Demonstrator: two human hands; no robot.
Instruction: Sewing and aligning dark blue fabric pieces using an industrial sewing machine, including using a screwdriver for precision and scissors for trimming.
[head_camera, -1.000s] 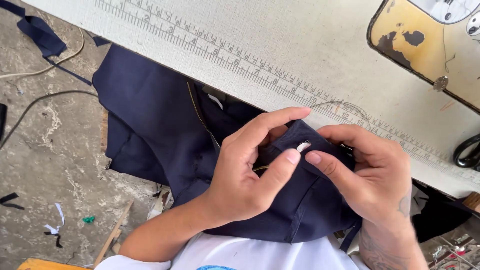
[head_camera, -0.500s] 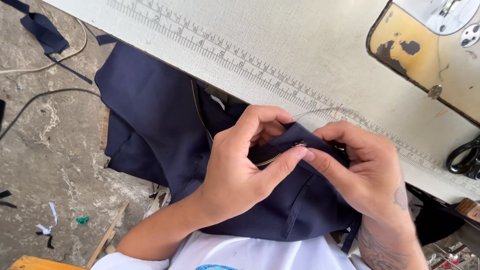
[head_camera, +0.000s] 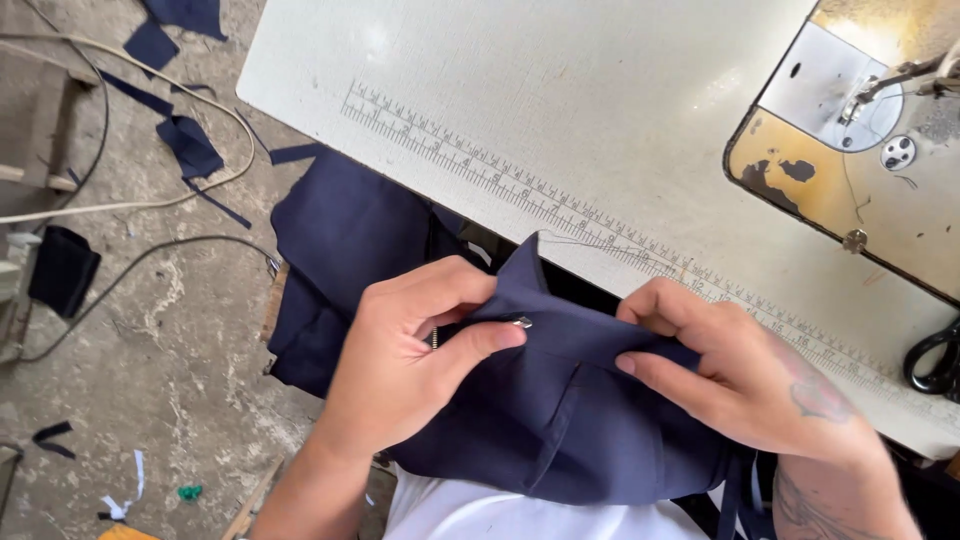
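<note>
A navy blue garment lies over my lap and hangs down past the table's front edge. My left hand pinches its top edge beside a small metal hook fastener, thumb on the fabric. My right hand grips the same folded edge further right, and the band is stretched between both hands. A short piece of brass zipper shows just under my left fingers.
The white sewing table has a printed ruler along its front edge. The sewing machine bed stands at the upper right, black scissors at the right edge. Navy scraps and cables lie on the concrete floor.
My hands have spread apart along the garment's edge and pulled it flat; the fastener is now at my left thumb. The view shifted, showing more of the table and machine.
</note>
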